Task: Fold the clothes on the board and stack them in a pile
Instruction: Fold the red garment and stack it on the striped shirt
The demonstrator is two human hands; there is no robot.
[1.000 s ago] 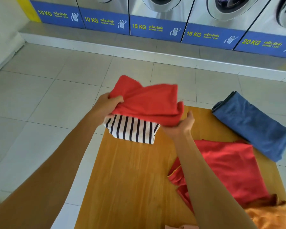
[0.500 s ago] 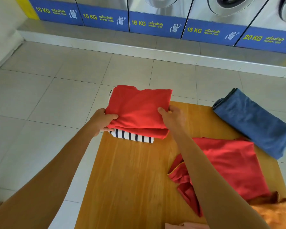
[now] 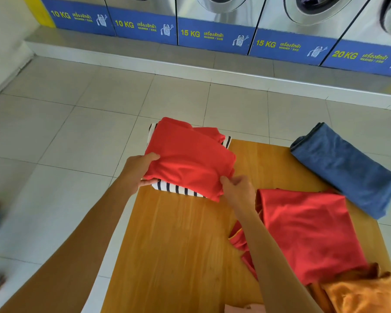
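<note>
1. Since the earlier frame, the folded red garment (image 3: pixel 187 159) has come down from mid-air onto the striped garment (image 3: pixel 178 190), and it now lies turned at an angle, so stripes show at the pile's near edge and again at its far right corner.
2. Left hand (image 3: pixel 138 170) is at the pile's left side: the thumb lies on top of the red fabric and the fingers are tucked beneath it, so the grip is clasping the folded red garment.
3. Right hand (image 3: pixel 238 190) is at the pile's near right corner, its fingers curled and pinching the red fabric's edge there; this grip too is grasping the folded red garment.
4. That pile sits at the far left corner of the wooden counter (image 3: pixel 178 256), overhanging the far edge slightly.
5. An unfolded red garment (image 3: pixel 309 231) lies spread along the counter's right side, partly behind the right forearm.
6. An orange garment (image 3: pixel 366 294) is bunched at the near right corner, touching the unfolded red one.
7. One blue garment (image 3: pixel 345 168) lies folded at the far right corner, hanging past the right edge, apart from the pile.
8. Beyond the counter is a tiled floor (image 3: pixel 77 132) and a row of washing machines (image 3: pixel 212 19) with blue weight labels.
</note>
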